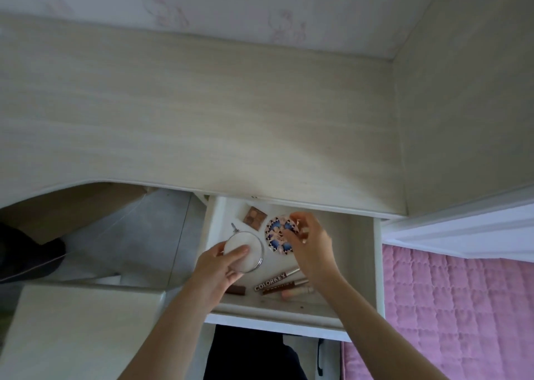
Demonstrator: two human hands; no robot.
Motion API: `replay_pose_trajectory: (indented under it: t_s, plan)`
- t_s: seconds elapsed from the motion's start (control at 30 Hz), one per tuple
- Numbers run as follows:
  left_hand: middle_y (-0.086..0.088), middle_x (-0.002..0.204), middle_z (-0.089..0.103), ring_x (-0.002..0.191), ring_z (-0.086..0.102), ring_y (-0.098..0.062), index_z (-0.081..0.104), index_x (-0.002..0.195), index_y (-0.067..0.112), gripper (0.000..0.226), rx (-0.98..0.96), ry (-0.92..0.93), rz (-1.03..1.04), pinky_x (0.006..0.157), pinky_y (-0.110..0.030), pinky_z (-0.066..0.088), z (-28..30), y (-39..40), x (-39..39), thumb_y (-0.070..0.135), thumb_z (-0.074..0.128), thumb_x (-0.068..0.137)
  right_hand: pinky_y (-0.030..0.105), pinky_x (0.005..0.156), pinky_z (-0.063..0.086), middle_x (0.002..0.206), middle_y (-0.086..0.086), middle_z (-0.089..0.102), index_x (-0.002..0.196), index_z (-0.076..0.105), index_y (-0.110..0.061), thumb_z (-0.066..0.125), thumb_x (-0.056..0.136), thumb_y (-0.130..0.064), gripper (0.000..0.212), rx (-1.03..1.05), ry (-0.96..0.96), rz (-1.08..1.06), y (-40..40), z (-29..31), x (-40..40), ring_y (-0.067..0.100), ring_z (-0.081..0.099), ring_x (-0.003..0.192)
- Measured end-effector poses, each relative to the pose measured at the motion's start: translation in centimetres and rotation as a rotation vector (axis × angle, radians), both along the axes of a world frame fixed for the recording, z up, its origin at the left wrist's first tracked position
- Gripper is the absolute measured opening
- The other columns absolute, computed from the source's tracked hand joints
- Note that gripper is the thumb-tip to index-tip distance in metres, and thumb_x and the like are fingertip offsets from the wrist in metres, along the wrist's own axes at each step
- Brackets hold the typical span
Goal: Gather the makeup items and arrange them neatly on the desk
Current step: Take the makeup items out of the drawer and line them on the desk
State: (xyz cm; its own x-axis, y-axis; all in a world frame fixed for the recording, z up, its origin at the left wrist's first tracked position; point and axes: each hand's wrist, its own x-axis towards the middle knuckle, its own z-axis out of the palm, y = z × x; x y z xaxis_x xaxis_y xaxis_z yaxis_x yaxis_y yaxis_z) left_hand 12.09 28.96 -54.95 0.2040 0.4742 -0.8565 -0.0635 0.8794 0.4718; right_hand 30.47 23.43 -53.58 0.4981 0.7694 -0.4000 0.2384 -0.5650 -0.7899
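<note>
At lower centre, the open drawer (289,320) holds lip tubes (277,283) nearest. Beyond, the left hand (215,275) grips a round mirror (245,251); the right hand (310,243) pinches a patterned compact (278,235). Farthest lies an eyeshadow palette (255,217).

Open drawer (358,252) below a pale wood-grain desk (202,113). The left hand (219,272) grips a round metal-rimmed mirror (248,249), thumb across its face. The right hand (310,243) holds a small pale item, too blurred to identify, above the edge of a round patterned compact (277,235). An eyeshadow palette (255,215) lies at the drawer's back; lip gloss tubes (277,282) lie near its front. A pink quilt (462,316) lies at right.
</note>
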Motion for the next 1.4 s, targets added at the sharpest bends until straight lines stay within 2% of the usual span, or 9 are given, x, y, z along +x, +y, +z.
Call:
replay_pose_trajectory:
  t_s: [0.1,0.33,0.5,0.63,0.83,1.03,1.17,1.3,1.4]
  plan:
    - [-0.015,0.117,0.064,0.105,0.062,-0.028,0.057,0.12,0.004,0.061,0.036,-0.04,0.038,0.076,-0.034,0.052,1.2,1.7,0.3,0.012,0.077,0.064,0.006,0.063,0.044,0.09,-0.013,0.061,0.112,0.056,-0.027,0.065,0.089,-0.017,0.027,0.025,0.023,-0.031,1.6,1.3,0.1,-0.003,0.058,0.078]
    - [-0.013,0.115,0.062,0.095,0.062,-0.024,0.057,0.115,0.008,0.036,0.119,-0.085,0.099,0.076,-0.033,0.053,3.9,9.9,1.7,0.004,0.069,0.081,0.009,0.058,0.048,0.099,-0.006,0.061,0.115,0.058,-0.026,0.063,0.09,-0.013,0.029,0.08,0.058,-0.099,9.0,3.5,0.9,0.001,0.058,0.086]
    - [-0.015,0.12,0.061,0.099,0.061,-0.027,0.059,0.112,0.01,0.035,0.213,0.027,0.073,0.083,-0.039,0.051,3.9,16.7,2.6,0.006,0.072,0.079,0.013,0.061,0.045,0.095,-0.005,0.061,0.114,0.059,-0.025,0.065,0.088,-0.016,0.028,0.063,0.04,-0.108,15.3,3.5,1.8,0.014,0.061,0.088]
    - [-0.013,0.117,0.062,0.101,0.06,-0.027,0.061,0.11,0.011,0.033,0.257,0.069,0.048,0.09,-0.041,0.049,3.7,22.0,3.6,0.006,0.073,0.079,0.006,0.049,0.037,0.104,-0.002,0.06,0.118,0.057,-0.023,0.062,0.091,-0.02,0.028,0.023,0.042,-0.109,20.2,2.9,2.2,0.013,0.057,0.088]
    - [-0.003,0.103,0.063,0.097,0.06,-0.024,0.062,0.112,0.013,0.039,0.425,0.236,-0.055,0.087,-0.04,0.052,2.8,27.3,5.4,0.008,0.075,0.077,0.003,0.047,0.036,0.105,-0.002,0.058,0.12,0.056,-0.02,0.061,0.091,-0.018,0.03,0.021,0.049,-0.112,25.8,2.1,2.3,0.009,0.054,0.085]
    - [0.001,0.102,0.062,0.085,0.058,-0.011,0.061,0.115,0.013,0.041,0.567,0.348,-0.196,0.065,-0.023,0.046,1.7,28.6,6.0,0.009,0.073,0.077,0.008,0.053,0.036,0.105,-0.004,0.058,0.12,0.056,-0.022,0.06,0.092,-0.018,0.029,-0.007,0.055,-0.121,27.1,1.0,2.4,0.009,0.055,0.087]
    - [0.003,0.104,0.062,0.092,0.059,-0.014,0.061,0.116,0.016,0.04,0.613,0.383,-0.268,0.068,-0.024,0.045,0.9,28.3,5.9,0.014,0.073,0.078,0.01,0.059,0.038,0.112,0.0,0.06,0.121,0.057,-0.021,0.057,0.093,-0.018,0.028,-0.015,0.014,-0.136,26.6,0.3,2.7,0.011,0.056,0.091]
    - [0.002,0.103,0.063,0.097,0.059,-0.018,0.063,0.111,0.021,0.04,0.737,0.496,-0.403,0.079,-0.029,0.047,0.1,28.4,5.9,0.033,0.073,0.074,0.0,0.062,0.036,0.122,0.003,0.05,0.13,0.054,-0.017,0.05,0.096,-0.014,0.034,-0.034,-0.145,-0.08,26.0,0.0,3.0,0.01,0.049,0.095]
    - [-0.001,0.111,0.055,0.111,0.046,-0.022,0.065,0.114,0.025,0.053,0.812,0.67,-0.579,0.084,-0.026,0.028,-0.2,28.5,6.1,0.05,0.061,0.067,0.02,0.086,0.045,0.126,0.005,0.047,0.135,0.05,-0.016,0.047,0.097,-0.016,0.038,-0.061,-0.267,0.003,25.5,-0.6,3.0,0.02,0.05,0.109]
